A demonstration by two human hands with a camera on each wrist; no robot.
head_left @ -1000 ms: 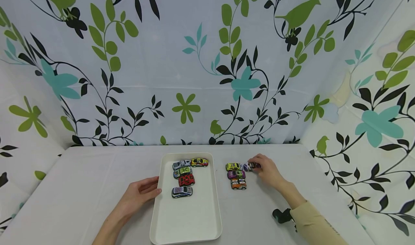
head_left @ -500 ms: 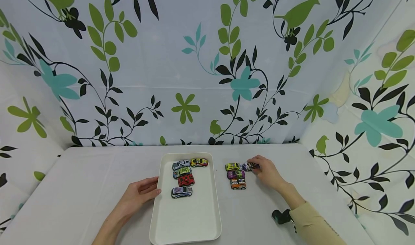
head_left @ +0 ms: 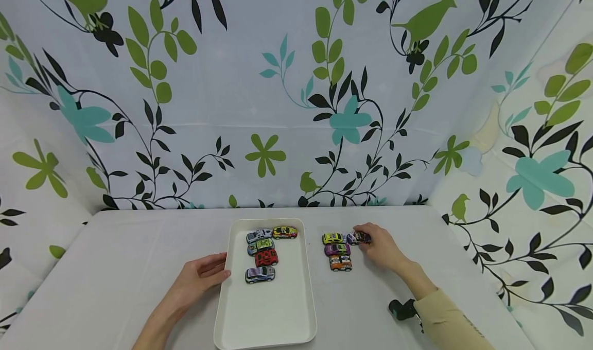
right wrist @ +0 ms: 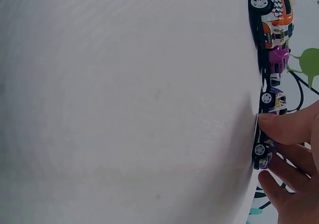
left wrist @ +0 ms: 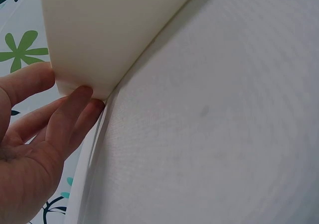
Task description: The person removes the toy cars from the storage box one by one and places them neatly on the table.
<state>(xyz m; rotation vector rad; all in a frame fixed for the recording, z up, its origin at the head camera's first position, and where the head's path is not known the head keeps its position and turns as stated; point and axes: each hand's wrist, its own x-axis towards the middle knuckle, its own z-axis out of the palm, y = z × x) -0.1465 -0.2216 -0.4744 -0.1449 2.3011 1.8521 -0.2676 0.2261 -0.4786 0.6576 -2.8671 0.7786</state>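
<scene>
Fingers of your right hand [head_left: 382, 247] pinch a small purple-and-black toy car [head_left: 356, 238] on the white desk [head_left: 139, 247]. Your left hand [head_left: 199, 278], fingers relaxed, touches the white rectangular plastic tray's [head_left: 278, 319] left rim.

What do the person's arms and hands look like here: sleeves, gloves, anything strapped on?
Both hands are bare, with no gloves or rings visible. The left hand and its forearm are uncovered as far as the frame shows. The right hand leads into a pale beige long sleeve ending near the wrist. A small black device sits just beside that cuff, apparently strapped to the wrist.
</scene>
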